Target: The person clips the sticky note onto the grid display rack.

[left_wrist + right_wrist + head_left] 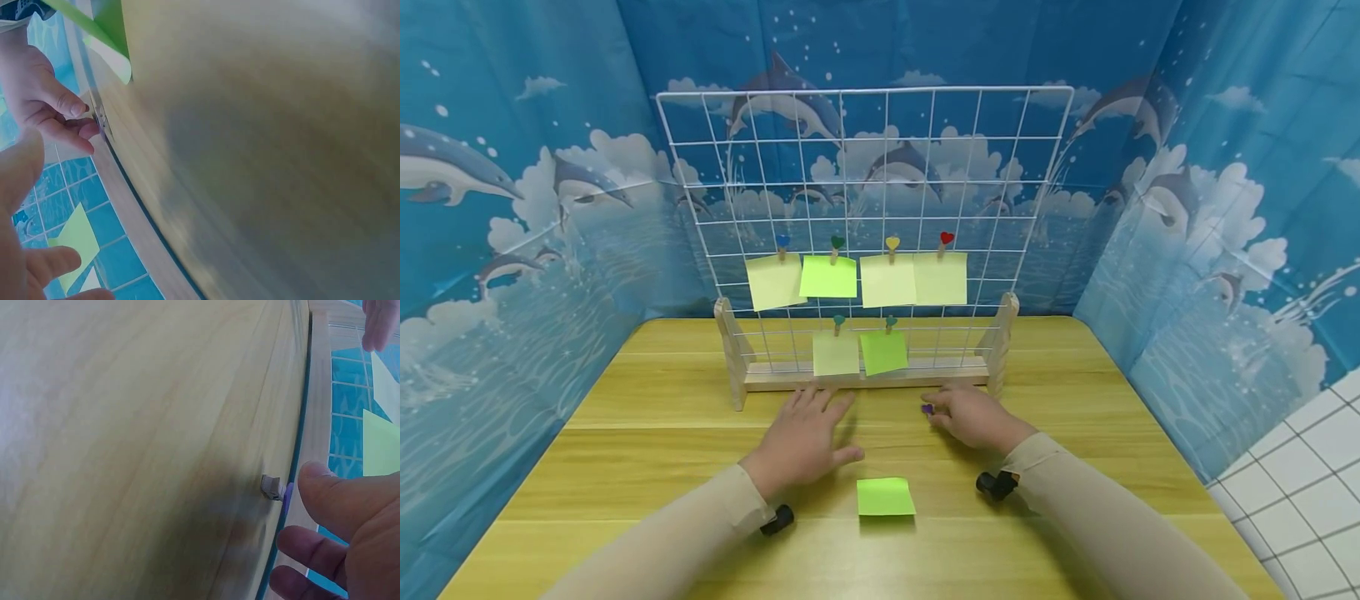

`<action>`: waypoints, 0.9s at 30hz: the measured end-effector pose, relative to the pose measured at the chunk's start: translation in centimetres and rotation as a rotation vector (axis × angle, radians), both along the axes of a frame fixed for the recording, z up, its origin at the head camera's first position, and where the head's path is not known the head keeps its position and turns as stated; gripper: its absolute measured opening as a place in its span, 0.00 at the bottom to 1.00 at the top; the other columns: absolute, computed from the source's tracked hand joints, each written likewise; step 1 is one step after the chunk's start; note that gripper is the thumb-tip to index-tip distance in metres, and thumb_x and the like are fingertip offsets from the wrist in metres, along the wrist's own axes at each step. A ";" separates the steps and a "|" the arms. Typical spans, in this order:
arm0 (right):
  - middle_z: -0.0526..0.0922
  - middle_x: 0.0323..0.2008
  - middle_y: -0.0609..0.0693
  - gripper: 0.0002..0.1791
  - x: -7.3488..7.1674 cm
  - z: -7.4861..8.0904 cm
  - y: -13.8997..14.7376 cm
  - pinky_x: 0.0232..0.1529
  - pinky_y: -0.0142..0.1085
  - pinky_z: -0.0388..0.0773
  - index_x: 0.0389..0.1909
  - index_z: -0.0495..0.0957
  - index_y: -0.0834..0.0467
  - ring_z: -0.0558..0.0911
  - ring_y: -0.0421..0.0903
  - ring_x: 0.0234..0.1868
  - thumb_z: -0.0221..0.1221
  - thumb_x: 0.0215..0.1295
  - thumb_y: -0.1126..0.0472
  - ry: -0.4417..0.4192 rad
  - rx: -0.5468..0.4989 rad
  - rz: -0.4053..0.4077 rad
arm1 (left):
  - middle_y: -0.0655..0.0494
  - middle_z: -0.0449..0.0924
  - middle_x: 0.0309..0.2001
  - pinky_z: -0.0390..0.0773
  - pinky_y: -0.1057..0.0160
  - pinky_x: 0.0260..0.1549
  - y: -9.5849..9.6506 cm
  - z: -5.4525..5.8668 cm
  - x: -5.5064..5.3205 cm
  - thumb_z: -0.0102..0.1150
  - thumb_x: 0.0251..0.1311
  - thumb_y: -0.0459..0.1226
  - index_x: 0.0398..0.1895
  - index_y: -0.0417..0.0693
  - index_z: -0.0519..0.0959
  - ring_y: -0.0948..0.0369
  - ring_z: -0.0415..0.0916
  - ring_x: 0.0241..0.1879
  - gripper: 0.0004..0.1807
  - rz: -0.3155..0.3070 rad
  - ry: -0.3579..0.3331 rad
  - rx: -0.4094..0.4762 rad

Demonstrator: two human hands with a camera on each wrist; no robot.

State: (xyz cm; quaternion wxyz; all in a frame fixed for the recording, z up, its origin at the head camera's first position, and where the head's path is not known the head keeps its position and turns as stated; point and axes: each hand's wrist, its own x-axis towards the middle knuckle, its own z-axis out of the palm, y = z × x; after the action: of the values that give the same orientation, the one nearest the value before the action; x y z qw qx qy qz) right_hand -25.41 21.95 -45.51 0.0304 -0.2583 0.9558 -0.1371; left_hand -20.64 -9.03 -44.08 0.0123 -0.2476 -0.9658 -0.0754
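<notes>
My right hand (973, 417) is low over the table, thumb and fingers parted around a small wooden clip with a purple heart (927, 409). In the right wrist view the clip (273, 487) sits on the table just beyond the thumb tip, apparently not pinched. My left hand (801, 442) is spread with straight fingers near the stand's base and holds nothing. A bright green sticky note (886, 497) lies on the table between the forearms; its edge curls up in the left wrist view.
Behind the hands stands a white wire grid (887, 179) on a wooden base (775, 382). Several notes hang on it from heart clips, including a lower green note (884, 352) and a lower pale note (836, 354). Dolphin-print curtains (490, 250) surround the wooden table (647, 417).
</notes>
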 end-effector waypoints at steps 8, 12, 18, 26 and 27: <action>0.86 0.52 0.53 0.23 -0.1 -0.4 0.1 0.54 0.48 0.82 0.67 0.81 0.59 0.82 0.47 0.49 0.63 0.76 0.56 0.002 0.015 0.000 | 0.43 0.69 0.77 0.60 0.34 0.77 0.3 -0.5 1.1 0.57 0.65 0.71 0.80 0.52 0.66 0.38 0.62 0.78 0.49 -0.059 -0.048 -0.051; 0.86 0.52 0.53 0.21 0.0 -0.5 0.0 0.54 0.48 0.81 0.66 0.82 0.59 0.82 0.48 0.49 0.63 0.76 0.56 0.002 0.016 0.004 | 0.45 0.74 0.73 0.65 0.36 0.75 0.5 -0.6 1.6 0.55 0.65 0.72 0.79 0.52 0.69 0.43 0.70 0.74 0.48 -0.078 -0.079 -0.079; 0.87 0.51 0.53 0.19 -0.1 -1.0 -0.2 0.57 0.49 0.81 0.63 0.84 0.59 0.82 0.50 0.50 0.63 0.76 0.58 0.039 0.035 0.028 | 0.44 0.80 0.68 0.77 0.42 0.66 0.6 -0.6 2.3 0.56 0.66 0.71 0.76 0.51 0.72 0.45 0.78 0.67 0.46 -0.084 -0.120 -0.098; 0.88 0.48 0.51 0.17 -0.1 -1.2 -0.2 0.56 0.47 0.81 0.60 0.86 0.57 0.82 0.48 0.49 0.66 0.73 0.60 0.041 0.025 0.025 | 0.49 0.87 0.59 0.85 0.47 0.55 0.8 -0.5 3.2 0.59 0.69 0.66 0.69 0.47 0.77 0.50 0.85 0.58 0.39 -0.064 -0.247 -0.018; 0.88 0.48 0.51 0.17 -0.1 -1.2 -0.2 0.56 0.47 0.82 0.60 0.86 0.56 0.82 0.48 0.49 0.66 0.73 0.60 0.043 0.027 0.023 | 0.48 0.86 0.60 0.84 0.47 0.56 0.8 -0.6 3.2 0.58 0.69 0.65 0.69 0.46 0.78 0.49 0.85 0.59 0.39 -0.061 -0.271 0.000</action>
State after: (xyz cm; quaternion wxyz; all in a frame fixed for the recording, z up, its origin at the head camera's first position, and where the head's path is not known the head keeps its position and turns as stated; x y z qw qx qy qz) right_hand -25.56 21.77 -46.68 0.0151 -0.2719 0.9549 -0.1184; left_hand -17.42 -8.25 -44.64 -0.1206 -0.2644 -0.9507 -0.1084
